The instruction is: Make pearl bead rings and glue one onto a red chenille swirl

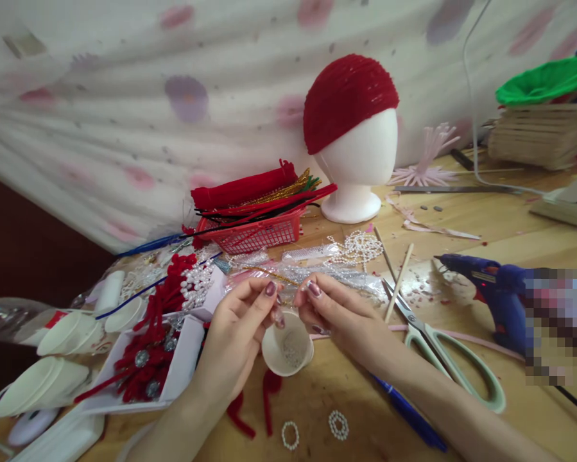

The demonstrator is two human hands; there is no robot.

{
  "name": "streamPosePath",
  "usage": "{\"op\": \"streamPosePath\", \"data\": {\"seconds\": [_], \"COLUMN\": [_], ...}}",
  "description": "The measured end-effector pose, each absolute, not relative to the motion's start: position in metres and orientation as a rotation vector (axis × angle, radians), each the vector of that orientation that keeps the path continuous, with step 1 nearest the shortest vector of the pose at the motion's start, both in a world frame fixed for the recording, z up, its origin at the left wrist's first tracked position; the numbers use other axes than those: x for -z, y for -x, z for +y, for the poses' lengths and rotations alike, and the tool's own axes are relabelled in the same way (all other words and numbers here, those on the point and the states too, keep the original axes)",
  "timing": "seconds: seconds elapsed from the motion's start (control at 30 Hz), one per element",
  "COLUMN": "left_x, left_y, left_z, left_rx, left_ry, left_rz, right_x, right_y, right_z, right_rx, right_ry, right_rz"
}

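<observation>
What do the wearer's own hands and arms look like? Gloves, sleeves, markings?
Left hand and right hand: both ungloved, with glossy dark plum polish on the thumbnails. Forearms mostly bare; no watch or bracelet visible.

A pale fabric curtain (pixel 244 77), printed with blurry pink and purple flowers and small dark specks, hangs in loose folds behind the light-brown wooden counter (pixel 552 242). A thin white cable (pixel 468 83) runs down in front of it at the right. At the far left lies a dark reddish-brown area, its nature unclear. Soft light leaves a whitish glare mid-counter.
</observation>
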State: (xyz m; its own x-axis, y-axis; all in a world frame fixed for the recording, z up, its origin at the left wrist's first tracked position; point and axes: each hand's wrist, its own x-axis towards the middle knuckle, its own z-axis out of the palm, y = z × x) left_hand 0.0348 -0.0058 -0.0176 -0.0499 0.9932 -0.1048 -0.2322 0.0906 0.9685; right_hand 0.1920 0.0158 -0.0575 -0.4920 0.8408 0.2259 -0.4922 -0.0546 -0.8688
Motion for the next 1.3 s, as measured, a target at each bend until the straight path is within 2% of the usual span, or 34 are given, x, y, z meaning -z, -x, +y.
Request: {"op": "streamPosePath", "data": {"seconds": [0.23, 0.43, 0.53, 0.7, 0.9, 1.3], "left_x": [0.023, 0.026, 0.023, 0.017, 0.005, 0.001], "left_y": [-0.011, -0.013, -0.015, -0.026, -0.048, -0.062], "left_z": [-0.007, -0.010, -0.008, 0.000, 0.012, 0.018], "left_rx": [-0.827, -0.562, -0.580, -0.835, -0.553, -0.652], "left_ry": [-1.888, -2.087, -2.157, -2.241, -2.281, -2.205], "left_rz": [1.448, 1.418, 1.368, 1.348, 1.116, 1.221], "right_x": [0.052, 0.049, 0.050, 0.052, 0.044, 0.038], "right_y": [-0.193, -0.196, -0.197, -0.197, -0.202, -0.211], "right_z": [0.021, 0.028, 0.028, 0.028, 0.031, 0.033], "right_rx": [-1.724, -1.808, -1.829, -1.830, -1.838, -1.832], "right_ry": [0.522, 0.453, 0.427, 0.367, 0.270, 0.178], "right_rz": [-0.991, -0.828, -0.788, -0.755, -0.622, -0.428]}}
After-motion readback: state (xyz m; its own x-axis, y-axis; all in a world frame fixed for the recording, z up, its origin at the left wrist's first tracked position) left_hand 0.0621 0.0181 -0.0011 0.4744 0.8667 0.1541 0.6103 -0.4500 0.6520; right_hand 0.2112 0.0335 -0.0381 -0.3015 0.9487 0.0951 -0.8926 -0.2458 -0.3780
